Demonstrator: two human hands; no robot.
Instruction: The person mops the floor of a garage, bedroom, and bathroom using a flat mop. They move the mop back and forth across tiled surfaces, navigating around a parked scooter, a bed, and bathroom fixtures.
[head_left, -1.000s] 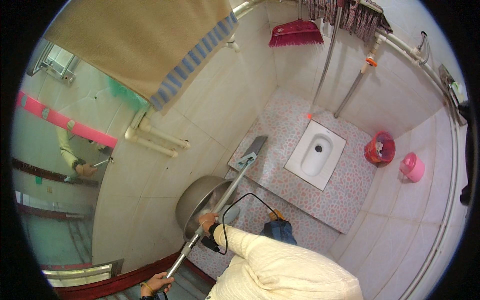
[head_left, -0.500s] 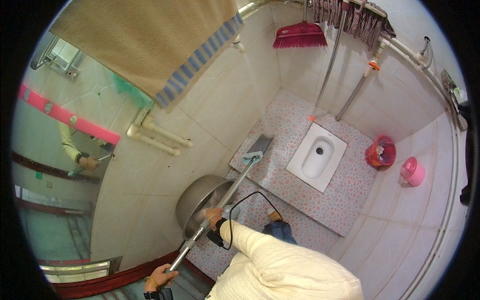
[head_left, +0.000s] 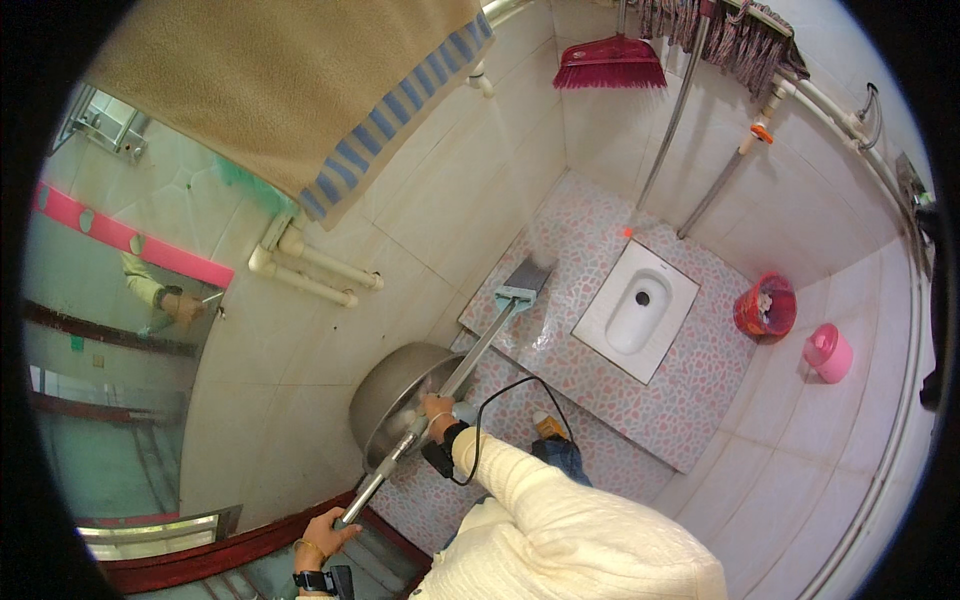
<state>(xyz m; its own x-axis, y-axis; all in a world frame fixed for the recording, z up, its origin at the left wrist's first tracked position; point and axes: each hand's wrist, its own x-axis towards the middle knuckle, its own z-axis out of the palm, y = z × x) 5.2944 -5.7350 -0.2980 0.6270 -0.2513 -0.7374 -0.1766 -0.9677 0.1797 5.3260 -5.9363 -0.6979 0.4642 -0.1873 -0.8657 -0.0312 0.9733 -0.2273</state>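
Note:
I hold a long-handled mop slantwise, its metal pole running up and to the right from my hands. Its flat grey head, with a pale blue clamp, meets the raised speckled floor near the left wall. My left hand is closed round the lower end of the pole. Farther up, my right hand grips it too, in front of a large grey metal basin that the pole crosses. Wet shine shows on the floor beside the mop head.
A white squat toilet is set in the raised floor. At right are a red bin and a pink container. A red broom and a string mop hang at the back. A tan towel hangs at upper left.
Both hands have moved up and slightly right with the pole. The mop head has slid a little farther away, and more wet shine shows near it.

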